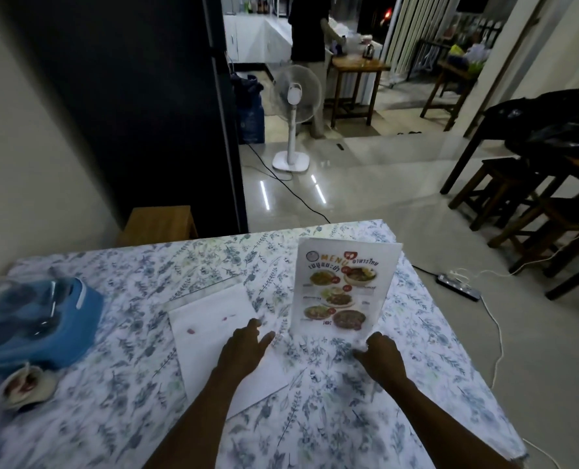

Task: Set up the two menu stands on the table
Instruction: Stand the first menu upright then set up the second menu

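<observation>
Head view: one menu stand (344, 289) is seen upright on the floral tabletop (416, 350) — its lower right corner is pinched by the right hand (381, 350). Left of it, the other stand (213, 319) lies flat, pressed under the spread fingers of the left hand (244, 346).
</observation>
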Demonstrator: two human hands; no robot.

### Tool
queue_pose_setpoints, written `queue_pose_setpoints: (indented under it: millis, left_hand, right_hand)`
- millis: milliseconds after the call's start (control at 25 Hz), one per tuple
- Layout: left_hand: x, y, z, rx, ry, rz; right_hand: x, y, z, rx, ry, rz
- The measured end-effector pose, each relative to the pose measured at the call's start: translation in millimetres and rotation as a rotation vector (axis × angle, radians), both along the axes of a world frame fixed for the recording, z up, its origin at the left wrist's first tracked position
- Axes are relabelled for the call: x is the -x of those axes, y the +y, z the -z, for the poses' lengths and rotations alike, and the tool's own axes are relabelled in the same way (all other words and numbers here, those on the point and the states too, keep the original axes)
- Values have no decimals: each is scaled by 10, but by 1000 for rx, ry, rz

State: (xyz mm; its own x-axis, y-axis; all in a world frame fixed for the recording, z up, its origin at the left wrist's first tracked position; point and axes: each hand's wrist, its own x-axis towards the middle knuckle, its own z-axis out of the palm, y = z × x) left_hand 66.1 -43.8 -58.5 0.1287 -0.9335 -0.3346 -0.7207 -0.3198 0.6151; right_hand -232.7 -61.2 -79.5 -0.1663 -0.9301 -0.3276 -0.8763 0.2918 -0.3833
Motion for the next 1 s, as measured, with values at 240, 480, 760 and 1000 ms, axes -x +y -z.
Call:
queue_pose_setpoints:
  millis: [240, 480, 760, 1000]
  left_hand:
    - [-780, 747, 34, -17, 22, -82]
    - [-1235, 1261, 219, -96, 46, -184]
    - [-1180, 1418, 457, -102, 143, -348]
    - [-1131, 1477, 497, -54, 153, -496]
  right_hand:
    - [-971, 453, -6, 27, -41, -104]
    - [-1636, 684, 155, -51, -47, -166]
    - [-1957, 814, 292, 3, 55, -189]
    - [-1952, 855, 310, -9, -100, -103]
